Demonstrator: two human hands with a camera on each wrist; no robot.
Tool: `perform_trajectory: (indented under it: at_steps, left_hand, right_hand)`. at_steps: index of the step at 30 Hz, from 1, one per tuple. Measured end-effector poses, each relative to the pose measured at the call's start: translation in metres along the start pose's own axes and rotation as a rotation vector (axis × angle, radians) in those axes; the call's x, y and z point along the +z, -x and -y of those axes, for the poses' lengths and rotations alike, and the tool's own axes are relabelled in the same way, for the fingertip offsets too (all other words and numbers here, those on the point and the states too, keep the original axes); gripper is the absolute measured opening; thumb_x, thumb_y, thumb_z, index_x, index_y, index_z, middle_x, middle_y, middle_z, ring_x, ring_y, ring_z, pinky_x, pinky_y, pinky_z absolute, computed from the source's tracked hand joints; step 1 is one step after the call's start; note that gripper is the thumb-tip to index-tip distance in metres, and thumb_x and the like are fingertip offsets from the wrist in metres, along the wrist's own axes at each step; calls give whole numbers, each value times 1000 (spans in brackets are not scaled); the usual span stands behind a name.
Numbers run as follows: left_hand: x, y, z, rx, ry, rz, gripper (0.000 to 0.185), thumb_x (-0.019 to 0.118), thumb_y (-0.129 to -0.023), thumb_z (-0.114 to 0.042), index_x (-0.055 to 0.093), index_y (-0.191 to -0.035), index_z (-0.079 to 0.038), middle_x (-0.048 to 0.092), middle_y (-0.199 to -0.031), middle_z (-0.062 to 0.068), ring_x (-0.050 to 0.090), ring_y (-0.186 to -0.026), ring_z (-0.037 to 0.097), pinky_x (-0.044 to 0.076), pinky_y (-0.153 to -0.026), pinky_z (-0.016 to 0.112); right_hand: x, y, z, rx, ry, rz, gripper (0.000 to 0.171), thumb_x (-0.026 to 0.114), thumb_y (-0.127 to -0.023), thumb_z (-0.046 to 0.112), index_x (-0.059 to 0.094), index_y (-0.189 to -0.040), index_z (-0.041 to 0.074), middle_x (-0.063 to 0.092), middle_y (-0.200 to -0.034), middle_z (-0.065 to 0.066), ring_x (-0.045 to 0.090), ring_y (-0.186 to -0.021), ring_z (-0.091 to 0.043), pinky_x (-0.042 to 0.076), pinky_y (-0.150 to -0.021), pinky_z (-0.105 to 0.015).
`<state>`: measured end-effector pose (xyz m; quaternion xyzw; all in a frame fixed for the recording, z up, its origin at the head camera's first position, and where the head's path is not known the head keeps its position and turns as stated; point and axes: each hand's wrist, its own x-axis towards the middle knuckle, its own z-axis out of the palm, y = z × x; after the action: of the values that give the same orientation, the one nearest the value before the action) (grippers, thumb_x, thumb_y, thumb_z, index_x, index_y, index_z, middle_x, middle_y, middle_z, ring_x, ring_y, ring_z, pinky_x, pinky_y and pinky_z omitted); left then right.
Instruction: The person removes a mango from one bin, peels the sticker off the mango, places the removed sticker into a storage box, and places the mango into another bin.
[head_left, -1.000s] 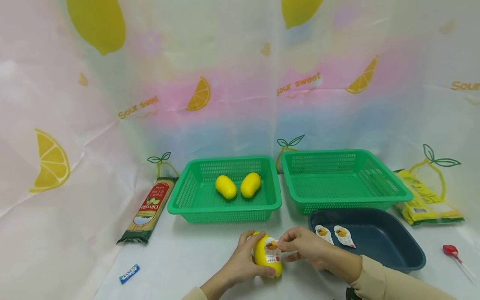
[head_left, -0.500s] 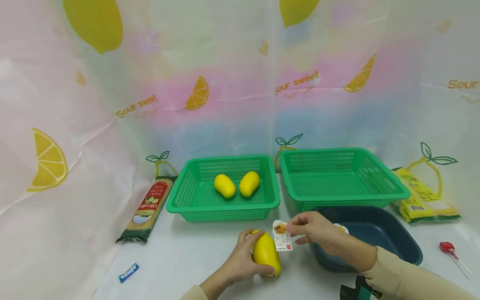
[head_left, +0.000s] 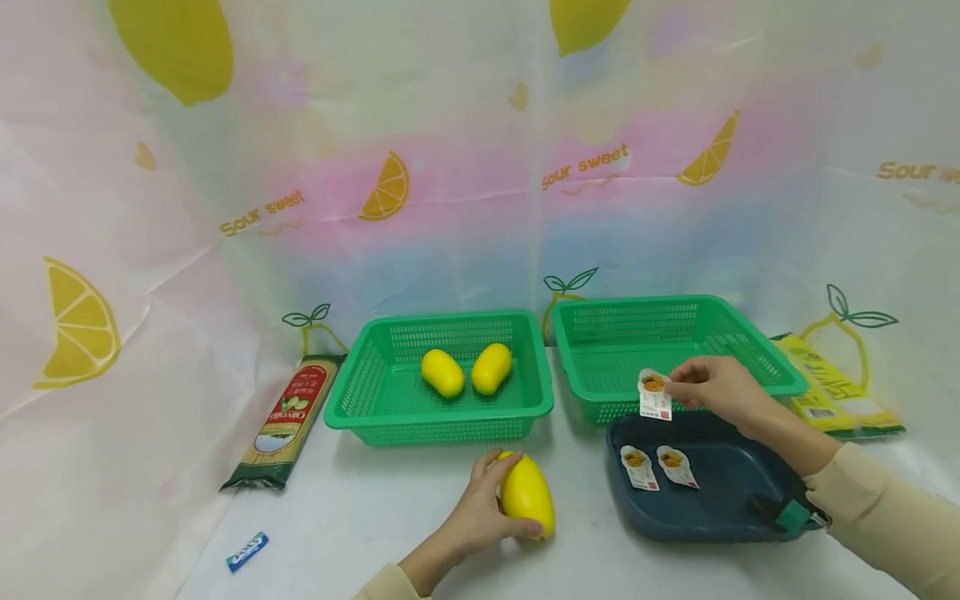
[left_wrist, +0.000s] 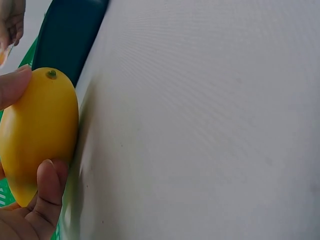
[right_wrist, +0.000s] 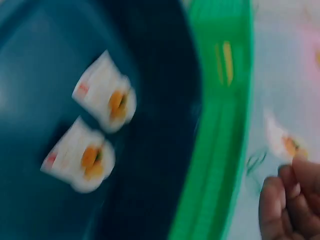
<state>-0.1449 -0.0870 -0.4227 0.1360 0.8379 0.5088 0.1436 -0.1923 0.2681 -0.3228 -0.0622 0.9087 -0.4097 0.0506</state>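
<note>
In the head view my left hand (head_left: 480, 518) grips a smooth yellow mango (head_left: 529, 495) on the white table, in front of the left basket. The left wrist view shows fingers and thumb on either side of the mango (left_wrist: 42, 125), its small green stem end facing up. My right hand (head_left: 723, 387) pinches a white label (head_left: 655, 398) with a mango picture on it, held in front of the right green basket and above the dark blue tray (head_left: 720, 508). Two similar labels (head_left: 639, 468) lie in that tray. In the right wrist view the held label (right_wrist: 285, 142) is blurred.
Two yellow mangoes (head_left: 491, 369) lie in the left green basket (head_left: 442, 429). A right green basket (head_left: 562, 358) stands behind the tray. A noodle packet (head_left: 288, 421) and a small blue wrapper (head_left: 247, 552) lie at left. A yellow packet (head_left: 840, 396) lies at right.
The label on the mango has come off in my right hand and moved right and away, over the tray. The left hand keeps holding the mango. The view has shifted slightly.
</note>
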Motion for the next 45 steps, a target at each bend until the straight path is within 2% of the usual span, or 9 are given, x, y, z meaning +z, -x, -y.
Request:
perform_trajectory:
  at_steps: [3,6,11,15,18,23,33,39,45]
  left_hand:
    - [0,0,0,1,2,8,98,90,-69,-26,38,-151,-12,16,-159,25,35,-139,44,47,-103,50]
    - [-1,-1,0,-1,3,16,98,90,-69,-26,38,-151,-12,16,-160,24,38,-137,41,49,-100,46]
    - [-3,0,2,-1,3,18,99,90,-70,-27,36,-152,-13,14,-160,24,41,-134,38,50,-95,38]
    - [-4,0,4,0,2,17,100,90,-69,-28,36,-152,-12,14,-161,24,43,-132,37,49,-91,33]
    - [-3,0,4,0,3,16,100,89,-69,-28,36,-152,-12,14,-161,24,44,-131,36,49,-90,31]
    - [-3,1,4,-6,8,19,100,89,-70,-29,36,-152,-13,14,-161,23,45,-129,35,48,-88,30]
    - [-4,1,4,-17,9,15,99,89,-70,-30,36,-153,-14,15,-160,22,42,-133,36,48,-91,31]
    - [-4,0,4,-16,7,17,99,89,-71,-31,36,-153,-14,15,-160,23,44,-130,34,48,-88,27]
    - [-4,0,5,-18,2,14,98,89,-71,-31,37,-152,-16,16,-160,22,44,-131,35,48,-90,29]
  right_hand:
    - [-11,-1,-16,-23,22,26,40,64,-96,23,54,-120,-7,69,-94,-9,63,-76,-18,51,-73,-37]
    - [-21,-1,-30,-62,4,90,38,66,-94,19,51,-117,-7,69,-91,-10,65,-77,-19,54,-72,-35]
    - [-33,2,-50,-126,-14,226,24,65,-94,17,57,-103,-3,66,-86,-6,62,-76,-19,54,-68,-31]
    - [-37,4,-64,-121,-1,334,18,63,-95,14,66,-104,-2,67,-91,-2,57,-74,-16,51,-63,-29]
    - [-37,3,-73,-107,25,375,19,62,-95,13,69,-106,-1,69,-100,-7,58,-75,-11,51,-62,-28]
    - [-33,-2,-83,-108,83,406,19,64,-93,10,73,-106,1,72,-106,-13,62,-80,-3,53,-63,-28]
    - [-23,-10,-92,-203,201,428,12,72,-84,7,79,-92,3,77,-89,-6,59,-66,2,50,-51,-24]
    - [-23,-11,-95,-219,247,433,10,71,-83,3,78,-89,1,77,-85,-6,59,-65,3,51,-52,-23]
    - [-22,-13,-96,-208,298,438,10,70,-83,1,79,-89,2,77,-84,-3,58,-66,4,51,-52,-22]
